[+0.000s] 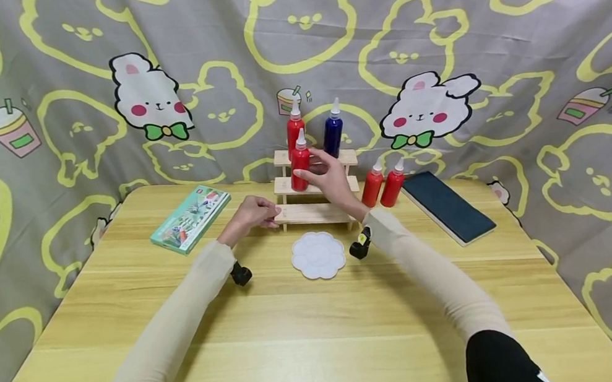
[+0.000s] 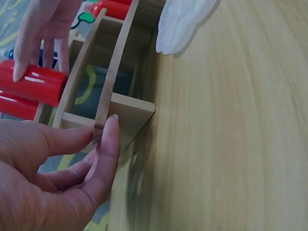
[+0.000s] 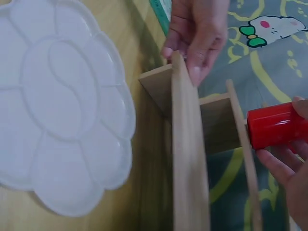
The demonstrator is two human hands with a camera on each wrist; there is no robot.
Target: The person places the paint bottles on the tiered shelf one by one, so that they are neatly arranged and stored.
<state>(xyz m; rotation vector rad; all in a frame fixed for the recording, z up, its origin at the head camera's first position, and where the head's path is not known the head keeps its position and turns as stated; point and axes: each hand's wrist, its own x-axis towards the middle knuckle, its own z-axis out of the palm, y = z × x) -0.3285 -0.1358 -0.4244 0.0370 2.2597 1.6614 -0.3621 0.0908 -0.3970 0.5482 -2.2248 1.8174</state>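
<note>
My right hand [image 1: 331,179] grips a red squeeze bottle [image 1: 300,170] with a white nozzle, upright at the left of the middle step of a three-step wooden rack [image 1: 314,213]. In the right wrist view the bottle's base [image 3: 269,126] is right at the step's edge. With thumb and fingers, my left hand [image 1: 255,212] pinches the left end of the rack's lowest step [image 2: 107,103]. On the top step stand another red bottle [image 1: 294,131] at the left and a dark blue bottle [image 1: 333,132] at the right.
Two more red bottles [image 1: 372,185] stand on the table right of the rack, beside a dark flat case [image 1: 447,206]. A white flower-shaped palette [image 1: 318,255] lies in front of the rack. At the left lies a green illustrated box [image 1: 191,219]. A patterned curtain [image 1: 218,100] hangs behind.
</note>
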